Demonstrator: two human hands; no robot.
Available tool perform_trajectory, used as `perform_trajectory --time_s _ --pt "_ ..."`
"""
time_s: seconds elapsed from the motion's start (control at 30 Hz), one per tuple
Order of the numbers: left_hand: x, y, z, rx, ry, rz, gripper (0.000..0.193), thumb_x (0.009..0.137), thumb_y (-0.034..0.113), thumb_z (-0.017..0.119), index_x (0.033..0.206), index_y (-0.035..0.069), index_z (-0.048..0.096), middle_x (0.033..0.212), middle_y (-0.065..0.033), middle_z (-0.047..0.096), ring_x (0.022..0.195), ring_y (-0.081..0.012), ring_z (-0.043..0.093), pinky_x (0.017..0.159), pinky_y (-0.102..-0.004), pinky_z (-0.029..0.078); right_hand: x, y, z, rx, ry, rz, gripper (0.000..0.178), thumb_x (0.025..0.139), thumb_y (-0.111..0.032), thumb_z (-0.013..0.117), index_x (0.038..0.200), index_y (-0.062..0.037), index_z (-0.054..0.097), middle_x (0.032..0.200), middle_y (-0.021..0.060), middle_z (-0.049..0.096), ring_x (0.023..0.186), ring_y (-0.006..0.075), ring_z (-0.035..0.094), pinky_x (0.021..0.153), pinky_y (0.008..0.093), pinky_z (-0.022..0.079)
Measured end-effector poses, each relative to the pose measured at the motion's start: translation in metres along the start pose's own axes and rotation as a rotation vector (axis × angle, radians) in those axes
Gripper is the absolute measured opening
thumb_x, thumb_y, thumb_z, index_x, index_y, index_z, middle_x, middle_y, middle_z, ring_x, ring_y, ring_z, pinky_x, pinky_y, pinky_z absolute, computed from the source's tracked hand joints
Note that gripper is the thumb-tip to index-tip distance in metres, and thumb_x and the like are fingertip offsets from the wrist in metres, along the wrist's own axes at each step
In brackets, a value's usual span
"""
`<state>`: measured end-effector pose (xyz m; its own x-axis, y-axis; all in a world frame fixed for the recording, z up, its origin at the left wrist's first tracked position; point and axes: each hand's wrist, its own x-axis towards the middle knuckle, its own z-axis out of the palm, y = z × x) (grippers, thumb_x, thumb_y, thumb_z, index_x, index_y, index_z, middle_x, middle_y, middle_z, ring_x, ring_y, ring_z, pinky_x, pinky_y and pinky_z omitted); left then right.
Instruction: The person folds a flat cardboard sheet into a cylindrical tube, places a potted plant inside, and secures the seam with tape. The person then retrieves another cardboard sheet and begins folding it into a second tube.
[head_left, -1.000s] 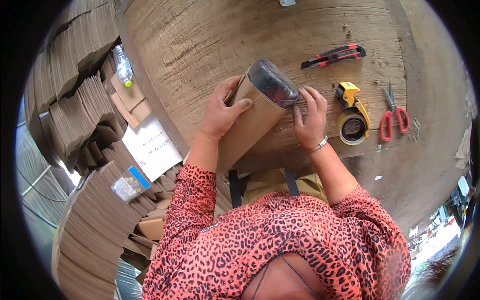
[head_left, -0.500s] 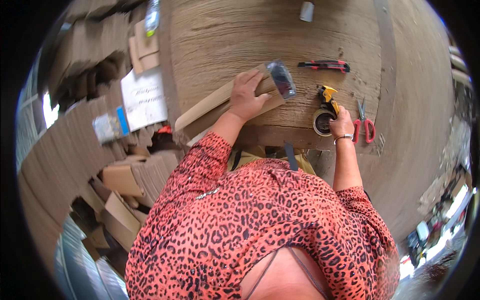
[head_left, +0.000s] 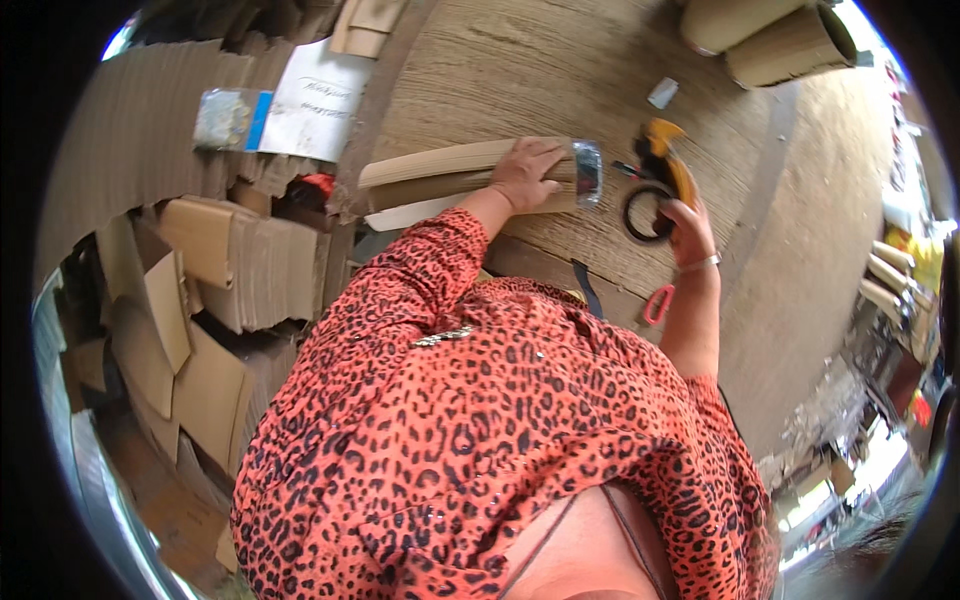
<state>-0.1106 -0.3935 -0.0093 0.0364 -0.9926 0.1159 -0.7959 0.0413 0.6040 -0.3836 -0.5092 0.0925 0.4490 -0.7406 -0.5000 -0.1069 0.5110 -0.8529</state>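
Observation:
My left hand [head_left: 525, 177] lies with fingers stretched over a long folded cardboard piece [head_left: 430, 168], pressing it to the wooden table. Clear shiny tape [head_left: 588, 174] wraps the cardboard's right end. In my right hand [head_left: 690, 232] is a yellow and black tape dispenser [head_left: 658, 148], raised to the right of the cardboard, its tape roll [head_left: 642, 212] hanging toward the left. Behind the dispenser, most of a utility knife [head_left: 627, 169] is hidden. One red handle of the scissors [head_left: 657, 304] shows beside my right forearm; the blades are covered.
Stacks of flat cardboard [head_left: 265, 262] crowd the left side, with a white written sheet [head_left: 316, 100] on them. A small white object [head_left: 662, 93] lies farther back on the table [head_left: 500, 60]. Cardboard tubes [head_left: 792, 48] sit at the far right.
My right hand has lifted the tape dispenser off the table. My left hand stays on the cardboard, which now lies more level across the view. The whole view has turned.

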Motion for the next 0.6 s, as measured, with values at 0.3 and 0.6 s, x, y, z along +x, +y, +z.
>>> perform_trajectory --time_s 0.3,0.6 --pt "0.001 0.014 0.0 -0.001 0.005 -0.013 0.06 0.069 0.027 0.077 0.124 0.012 0.062 0.129 -0.004 0.057 0.12 -0.0273 0.049 0.101 -0.0386 0.044 0.045 -0.005 0.092 -0.991 0.183 -0.044 0.073 0.073 -0.031 0.068 0.141 -0.0123 0.048 0.119 0.0192 0.065 0.103 0.0349 0.064 0.09 0.0375 0.05" --pt "0.007 0.018 0.007 -0.03 0.113 0.067 0.053 0.067 0.027 0.077 0.117 0.013 0.064 0.12 -0.0025 0.061 0.106 -0.0264 0.057 0.089 -0.0375 0.051 0.052 -0.02 0.123 -1.392 0.215 0.092 0.07 0.075 -0.039 0.066 0.138 -0.013 0.05 0.121 0.021 0.064 0.111 0.037 0.061 0.095 0.0416 0.048"
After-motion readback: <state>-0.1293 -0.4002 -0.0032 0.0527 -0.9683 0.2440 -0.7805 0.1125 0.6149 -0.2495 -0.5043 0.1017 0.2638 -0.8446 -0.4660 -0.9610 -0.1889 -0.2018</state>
